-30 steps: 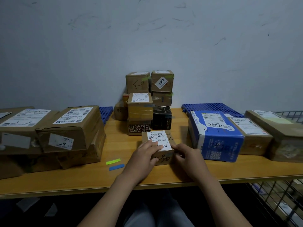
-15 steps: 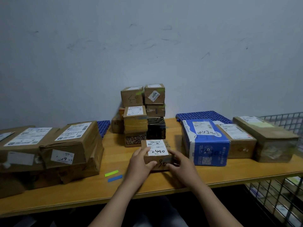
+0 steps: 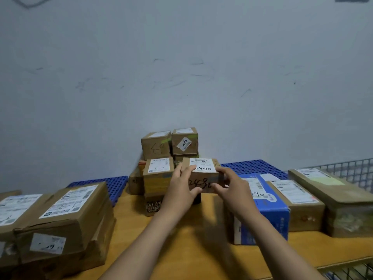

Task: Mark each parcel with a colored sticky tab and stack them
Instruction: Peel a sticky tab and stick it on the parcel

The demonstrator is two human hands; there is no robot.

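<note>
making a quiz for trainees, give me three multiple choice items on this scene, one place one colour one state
1. Where is the 2490 box?
A flat on the table
B held before the stack
C on the mat

2. What colour is the big box beside the right hand?
A blue
B red
C green

3. What holds the 2490 box?
A one hand
B both hands
C no hand

Answers:
1. B, it hangs in front of the stack.
2. A, its top and side are blue.
3. B, the left hand and right hand curl round its ends.
</note>
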